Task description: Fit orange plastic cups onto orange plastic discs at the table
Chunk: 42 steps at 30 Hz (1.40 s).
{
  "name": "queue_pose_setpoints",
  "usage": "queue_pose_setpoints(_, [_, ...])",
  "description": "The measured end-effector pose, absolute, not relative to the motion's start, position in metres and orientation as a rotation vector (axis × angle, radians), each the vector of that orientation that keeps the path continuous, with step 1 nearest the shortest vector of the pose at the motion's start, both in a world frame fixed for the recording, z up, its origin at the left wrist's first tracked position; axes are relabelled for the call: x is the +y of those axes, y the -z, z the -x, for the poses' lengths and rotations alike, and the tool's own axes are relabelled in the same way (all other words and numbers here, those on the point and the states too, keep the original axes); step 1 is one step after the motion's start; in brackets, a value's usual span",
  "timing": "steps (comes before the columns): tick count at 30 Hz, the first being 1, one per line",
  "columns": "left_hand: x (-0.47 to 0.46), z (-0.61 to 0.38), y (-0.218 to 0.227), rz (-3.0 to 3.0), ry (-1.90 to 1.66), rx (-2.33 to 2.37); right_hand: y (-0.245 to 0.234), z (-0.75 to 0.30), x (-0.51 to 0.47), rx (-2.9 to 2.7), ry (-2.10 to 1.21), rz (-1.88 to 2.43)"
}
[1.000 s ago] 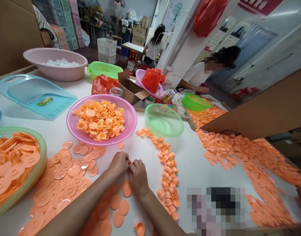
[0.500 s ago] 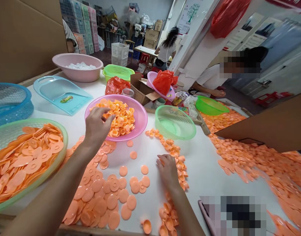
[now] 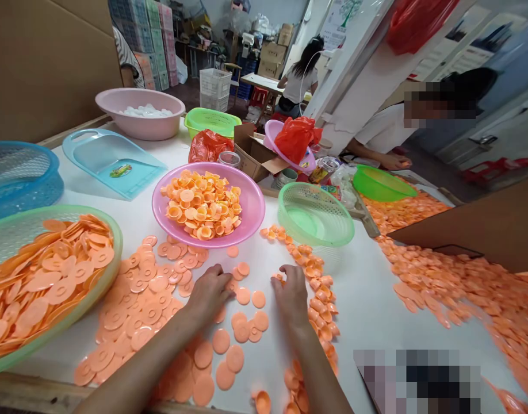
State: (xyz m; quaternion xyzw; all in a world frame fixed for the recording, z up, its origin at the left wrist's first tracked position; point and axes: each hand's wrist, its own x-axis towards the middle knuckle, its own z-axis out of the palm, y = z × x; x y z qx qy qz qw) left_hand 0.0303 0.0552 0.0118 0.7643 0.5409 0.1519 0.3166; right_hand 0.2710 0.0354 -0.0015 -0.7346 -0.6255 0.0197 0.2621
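Note:
At the middle of the white table, my left hand [image 3: 210,292] is low, its fingers and thumb closed about the edge of a flat orange plastic disc [image 3: 233,285]. Opposite it, my right hand [image 3: 293,294] pinches a small orange plastic cup [image 3: 279,277], largely covered by the fingers. Loose orange discs [image 3: 149,310] spread under and left of my left forearm. A line of small orange cups [image 3: 318,287] runs along the right of my right hand. Beyond both hands stands a pink basin [image 3: 256,214] heaped with joined-looking orange pieces [image 3: 203,204].
A green basket [image 3: 116,253] of discs stands at left, near a blue basket [image 3: 26,178] and a blue scoop [image 3: 134,181]. A light green basket [image 3: 316,215] is beyond my right hand. A phone-like object [image 3: 367,379] lies front right. A person [image 3: 385,138] sits at far right.
My left hand has come down from over the pink basin to the discs on the table. My right hand stays beside the cups, and a cup now shows in its fingers.

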Motion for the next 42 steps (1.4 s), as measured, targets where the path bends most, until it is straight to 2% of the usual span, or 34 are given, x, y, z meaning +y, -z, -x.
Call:
queue_pose_setpoints(8, [0.05, -0.009, -0.01, -2.011, -0.463, 1.445, -0.009, -0.277, 0.035, -1.627, -0.26, 1.938])
queue_pose_setpoints(12, [0.046, -0.005, -0.008, -2.051, -0.572, 1.47, -0.018, -0.255, 0.037, -1.328, -0.647, 1.742])
queue_pose_setpoints(15, [0.05, -0.016, -0.007, -2.154, -0.5, 1.347, -0.019, -0.24, 0.036, -1.196, -0.941, 1.634])
queue_pose_setpoints(18, [0.054, -0.023, -0.007, -2.165, -0.471, 1.424, -0.016, -0.228, 0.032, -1.077, -1.08, 1.619])
queue_pose_setpoints(23, [0.055, -0.027, -0.008, -2.182, -0.516, 1.468, -0.01, -0.207, 0.029, -1.321, -0.944, 1.642])
queue_pose_setpoints(31, [0.058, -0.037, 0.001, -2.051, -0.547, 1.514, 0.007, -0.184, 0.032, -1.844, -0.379, 1.616])
queue_pose_setpoints(42, [0.066, -0.035, 0.0, -2.03, -0.505, 1.568, 0.009, -0.178, 0.029, -2.106, -0.242, 1.517])
